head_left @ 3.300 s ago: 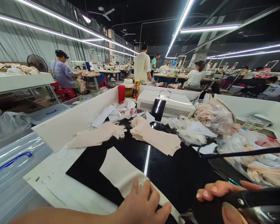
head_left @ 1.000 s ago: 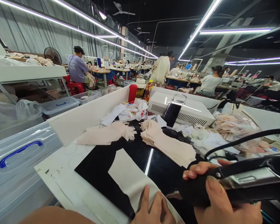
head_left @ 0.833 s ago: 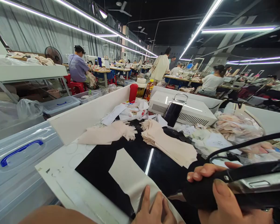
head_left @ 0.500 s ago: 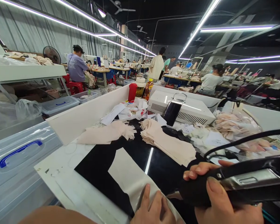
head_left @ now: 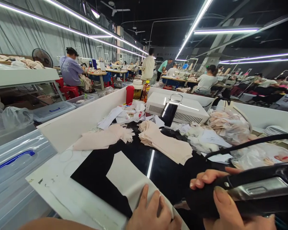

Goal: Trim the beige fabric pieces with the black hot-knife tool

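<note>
Clear bin [head_left: 16, 143]: far left, lid on, blue handle [head_left: 13, 161] up top.
White board [head_left: 50, 182]: next along, kinda scuffed, sticking out from the black work surface [head_left: 96, 174].
Purple top [head_left: 68, 70]: a person sitting in the background on a red stool [head_left: 71, 92], side-on to us.
Fabric pile [head_left: 99, 139]: pale pink pieces fanned out by the white side wall [head_left: 86, 123].
Pale piece [head_left: 124, 172]: one cut shape lying on the black surface, front and center, running down toward the bottom edge and partly under the hand.
Left hand [head_left: 150, 210]: pressing on that piece from above, fingers spread, the lower part cut off by the frame.
Fabric stack [head_left: 165, 143]: neater layers of the same pinkish stuff, just beyond the piece.
Phone [head_left: 170, 114]: tilted back in front of a white vented box [head_left: 194, 107].
Metal tip [head_left: 182, 205]: right beside the piece's edge; can't tell if it's touching.
Right hand [head_left: 230, 210]: wrapped firmly around a black tool [head_left: 261, 189], thumb on the near side.
Cable [head_left: 252, 144]: black, arching above the tool.
Plastic bag [head_left: 230, 123]: right of the box, stuffed with pinkish fabric.
</note>
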Demonstrator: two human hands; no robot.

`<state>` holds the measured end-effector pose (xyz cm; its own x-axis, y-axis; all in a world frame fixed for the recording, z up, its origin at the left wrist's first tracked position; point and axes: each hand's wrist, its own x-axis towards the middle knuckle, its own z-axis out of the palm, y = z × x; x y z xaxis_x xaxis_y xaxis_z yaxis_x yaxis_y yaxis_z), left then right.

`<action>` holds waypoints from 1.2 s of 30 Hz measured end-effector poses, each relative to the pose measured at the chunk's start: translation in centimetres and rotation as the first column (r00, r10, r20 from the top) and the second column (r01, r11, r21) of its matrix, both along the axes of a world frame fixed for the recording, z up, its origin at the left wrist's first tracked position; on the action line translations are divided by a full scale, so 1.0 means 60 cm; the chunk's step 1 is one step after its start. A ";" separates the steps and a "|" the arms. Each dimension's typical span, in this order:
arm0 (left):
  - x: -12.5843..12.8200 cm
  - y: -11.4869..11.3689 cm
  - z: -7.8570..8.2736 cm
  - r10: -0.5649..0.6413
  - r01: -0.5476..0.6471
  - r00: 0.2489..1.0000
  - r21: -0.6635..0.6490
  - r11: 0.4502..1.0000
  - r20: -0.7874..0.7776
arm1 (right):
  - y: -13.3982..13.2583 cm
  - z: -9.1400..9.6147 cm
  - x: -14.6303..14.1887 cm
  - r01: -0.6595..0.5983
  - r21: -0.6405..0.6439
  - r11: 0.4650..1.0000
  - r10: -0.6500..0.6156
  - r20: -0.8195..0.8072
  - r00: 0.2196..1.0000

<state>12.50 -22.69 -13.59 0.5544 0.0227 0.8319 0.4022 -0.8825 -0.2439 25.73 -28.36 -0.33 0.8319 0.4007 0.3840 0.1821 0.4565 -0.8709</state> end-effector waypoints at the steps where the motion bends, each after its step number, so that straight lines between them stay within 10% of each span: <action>1: -0.001 0.001 0.007 -0.006 0.006 1.000 -0.002 1.000 0.019 | -0.002 -0.002 0.002 -0.007 -0.010 1.000 0.007 0.009 1.000; 12: -0.053 0.038 0.033 -0.151 0.133 0.952 -0.084 0.988 -0.266 | -0.008 -0.013 -0.006 -0.004 0.019 1.000 0.004 -0.004 1.000; 36: -0.024 0.023 0.034 -0.120 0.121 0.993 -0.042 0.992 0.015 | 0.013 -0.007 -0.008 -0.108 0.027 0.994 0.109 -0.032 0.994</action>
<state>11.04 -21.31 -11.55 0.5449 -0.0080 0.8385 0.2951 -0.9342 -0.2007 25.22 -27.60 -0.78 0.7964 0.4800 0.3680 0.1014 0.4939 -0.8636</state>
